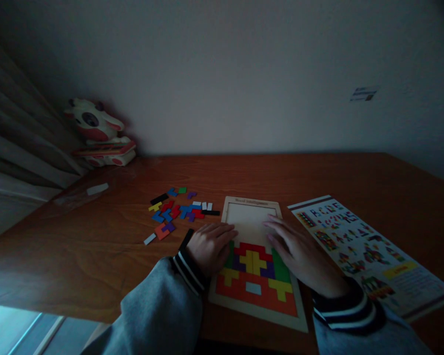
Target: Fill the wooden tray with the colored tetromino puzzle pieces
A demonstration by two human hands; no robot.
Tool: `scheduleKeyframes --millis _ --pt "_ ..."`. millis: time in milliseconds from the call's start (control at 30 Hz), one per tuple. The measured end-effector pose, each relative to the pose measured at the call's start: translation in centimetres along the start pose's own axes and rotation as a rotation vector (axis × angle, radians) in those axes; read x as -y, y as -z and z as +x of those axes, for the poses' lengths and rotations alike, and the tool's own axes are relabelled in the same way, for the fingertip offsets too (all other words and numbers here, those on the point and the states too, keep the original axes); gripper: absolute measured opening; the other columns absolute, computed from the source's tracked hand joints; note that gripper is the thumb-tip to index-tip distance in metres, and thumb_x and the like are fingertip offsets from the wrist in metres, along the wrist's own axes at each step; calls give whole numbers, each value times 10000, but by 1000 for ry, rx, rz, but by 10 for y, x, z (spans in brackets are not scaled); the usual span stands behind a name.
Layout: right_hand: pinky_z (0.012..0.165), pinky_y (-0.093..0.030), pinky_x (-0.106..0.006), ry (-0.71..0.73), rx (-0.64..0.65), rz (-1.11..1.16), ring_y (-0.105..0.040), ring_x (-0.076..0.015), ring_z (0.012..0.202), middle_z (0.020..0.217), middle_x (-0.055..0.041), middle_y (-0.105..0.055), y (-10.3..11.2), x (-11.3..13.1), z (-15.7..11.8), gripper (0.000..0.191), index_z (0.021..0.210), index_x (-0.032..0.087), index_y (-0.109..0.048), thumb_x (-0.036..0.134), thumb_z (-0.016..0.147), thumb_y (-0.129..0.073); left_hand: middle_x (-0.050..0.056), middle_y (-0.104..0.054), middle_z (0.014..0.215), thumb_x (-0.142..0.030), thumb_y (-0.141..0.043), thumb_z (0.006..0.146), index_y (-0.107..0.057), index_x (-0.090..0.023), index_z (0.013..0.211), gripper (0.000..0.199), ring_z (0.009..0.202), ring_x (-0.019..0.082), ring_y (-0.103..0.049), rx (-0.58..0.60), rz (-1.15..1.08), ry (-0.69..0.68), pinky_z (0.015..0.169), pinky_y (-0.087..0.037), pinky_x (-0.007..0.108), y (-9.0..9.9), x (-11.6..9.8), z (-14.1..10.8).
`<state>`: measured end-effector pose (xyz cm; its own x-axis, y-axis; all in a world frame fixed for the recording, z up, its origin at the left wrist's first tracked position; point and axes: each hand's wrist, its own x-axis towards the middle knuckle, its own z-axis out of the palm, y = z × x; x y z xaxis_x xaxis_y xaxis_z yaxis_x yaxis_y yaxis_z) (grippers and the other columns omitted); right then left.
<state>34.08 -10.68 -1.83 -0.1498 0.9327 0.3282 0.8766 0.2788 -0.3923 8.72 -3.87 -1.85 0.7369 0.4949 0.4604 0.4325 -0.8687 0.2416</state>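
A wooden puzzle board point(244, 211) lies on the table before me, its lower part filled with coloured pieces and its upper part bare. Over its left rim rests my left hand point(211, 247), fingers stretched out and no piece visible in them. My right hand point(295, 250) reaches across the right rim with its fingers extended and apart. Between the hands sit a red piece point(247, 247) and yellow pieces point(252, 262), with orange pieces point(231, 287) nearer me. A green piece point(281, 268) lies partly beneath my right hand. The left palm is hidden.
Loose puzzle pieces point(175, 211) are scattered left of the board, a black piece point(187, 238) beside my left wrist. To the right lies a printed pattern sheet point(355, 236). A cow-shaped toy keyboard point(103, 138) stands at the back left, near a curtain point(18, 123).
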Motion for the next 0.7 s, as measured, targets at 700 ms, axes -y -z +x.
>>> scheduleKeyframes --millis 700 --pt "1050 -481 -485 8 28 -13 -557 -236 1262 1361 -87 -599 -6 -13 -5 431 1305 221 -572 164 927 -374 167 -466 1459 -431 -392 997 -465 -104 1389 515 1377 291 -404 189 172 222 1121 -358 512 -1 42 -4"
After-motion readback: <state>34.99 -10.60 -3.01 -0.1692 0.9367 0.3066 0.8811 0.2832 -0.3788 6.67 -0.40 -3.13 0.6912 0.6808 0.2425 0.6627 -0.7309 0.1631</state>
